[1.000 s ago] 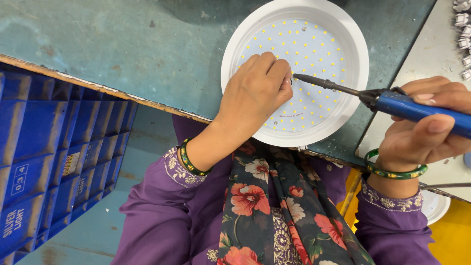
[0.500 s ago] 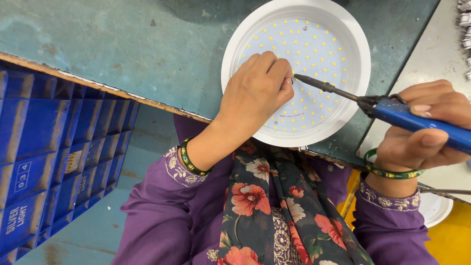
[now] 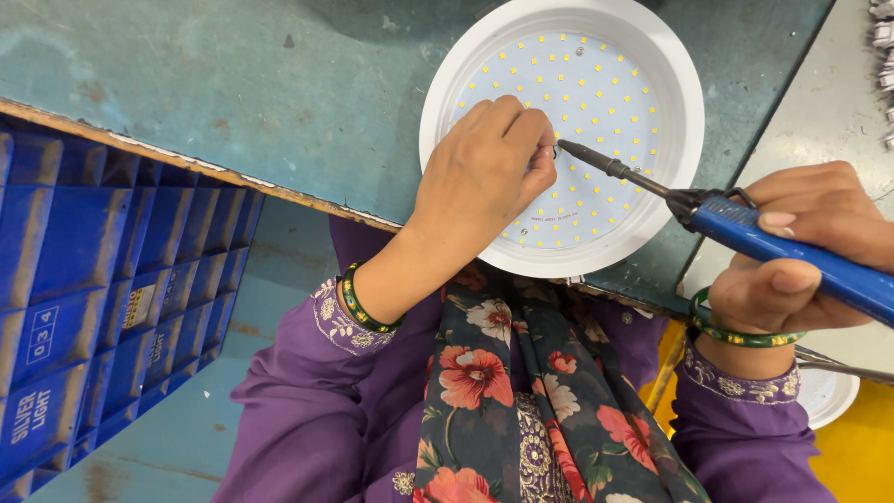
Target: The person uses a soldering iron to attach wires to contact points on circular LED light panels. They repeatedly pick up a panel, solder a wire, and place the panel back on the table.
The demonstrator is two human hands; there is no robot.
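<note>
Down by the desk (image 3: 233,84) edge, left hand (image 3: 484,177) rests on the round white LED panel light (image 3: 596,112), fingers pinched on something tiny I can't make out, while right hand (image 3: 801,251) fingers wrap the blue soldering iron (image 3: 745,228), tip beside that pinch.

A worn teal workbench (image 3: 233,84) carries a round white LED light panel (image 3: 596,112) near its front edge.

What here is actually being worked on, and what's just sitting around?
In use:
left hand, fingers pressed on the board
round white lamp housing with its LED board
blue-handled soldering iron, tip at the board, held by the right hand

Lying about:
blue crates
small white disc
green worktable
</note>
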